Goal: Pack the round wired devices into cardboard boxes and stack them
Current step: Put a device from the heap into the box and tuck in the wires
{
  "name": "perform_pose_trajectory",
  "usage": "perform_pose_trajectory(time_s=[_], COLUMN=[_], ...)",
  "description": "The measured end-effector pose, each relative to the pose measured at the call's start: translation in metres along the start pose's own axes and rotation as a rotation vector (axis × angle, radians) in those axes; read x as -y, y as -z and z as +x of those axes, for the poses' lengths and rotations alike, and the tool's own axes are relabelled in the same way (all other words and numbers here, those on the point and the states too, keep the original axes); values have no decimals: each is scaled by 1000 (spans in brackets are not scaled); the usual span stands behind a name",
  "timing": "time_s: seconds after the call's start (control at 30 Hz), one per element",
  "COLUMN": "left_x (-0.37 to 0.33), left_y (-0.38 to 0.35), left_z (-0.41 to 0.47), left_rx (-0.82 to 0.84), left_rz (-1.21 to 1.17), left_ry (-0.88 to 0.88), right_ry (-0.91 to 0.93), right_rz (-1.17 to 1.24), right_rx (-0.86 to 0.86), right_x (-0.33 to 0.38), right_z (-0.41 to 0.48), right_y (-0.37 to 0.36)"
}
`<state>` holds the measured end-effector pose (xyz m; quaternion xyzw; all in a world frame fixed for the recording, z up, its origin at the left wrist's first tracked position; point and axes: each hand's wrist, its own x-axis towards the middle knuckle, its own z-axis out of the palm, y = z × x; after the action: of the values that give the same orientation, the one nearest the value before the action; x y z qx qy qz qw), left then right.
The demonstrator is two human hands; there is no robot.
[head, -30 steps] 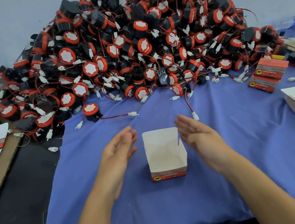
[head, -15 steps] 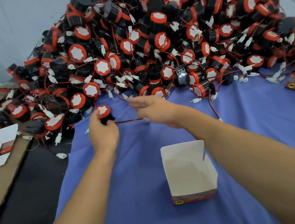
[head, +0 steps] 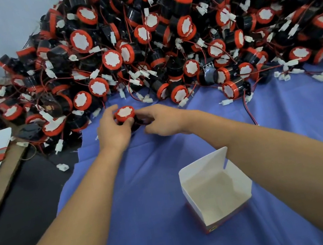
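Left hand (head: 112,132) grips a round device (head: 125,113) toward the worktop's far edge. Right hand (head: 163,119) curls alongside, hold unclear. Best coil its hidden wire tight before the open box (head: 205,168).

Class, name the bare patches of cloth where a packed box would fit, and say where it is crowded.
Bare blue cloth lies between the left forearm and the open white cardboard box, and nearer than that box. Another patch: right of the right hand, before the pile of round black-and-red wired devices. Crowded: the pile's front edge, strewn with white connectors.
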<state>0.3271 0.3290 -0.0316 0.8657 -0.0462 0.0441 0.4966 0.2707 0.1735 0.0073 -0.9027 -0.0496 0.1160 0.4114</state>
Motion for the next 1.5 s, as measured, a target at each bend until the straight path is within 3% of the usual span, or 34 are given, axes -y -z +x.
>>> perform_pose_trajectory(time_s=[0.27,0.47,0.7,0.9,0.97,1.07,1.13,1.5], left_x=[-34,-96,-131,-114,-106,-94,-90,-88], left_y=[18,38,41,12,3,-3,-3,20], left_z=[-24,-92,-208,-267,-274,-277,-277,-267], left_rx=[-109,-132,-223,-247,-214,-214,-250,-93], left_rz=[-81,-243,-413,-367,-348,-83,22,380], left_ry=[-77,-194,-229,-219,-229,-314,-351,-315], right_ry=[170,305,160,-8,-37,-63,-49,30], right_rz=[180,190,42,624,736,681,603,-44], right_rx=[-144,-329,-745,-655,-771,-966,-986,-623], right_x=[7,24,28,22,20,19,20,28], right_z=[-24,-99,-196,-243,-245,-243,-242,-236], right_y=[19,46,40,5,-5,-12,-13,-28])
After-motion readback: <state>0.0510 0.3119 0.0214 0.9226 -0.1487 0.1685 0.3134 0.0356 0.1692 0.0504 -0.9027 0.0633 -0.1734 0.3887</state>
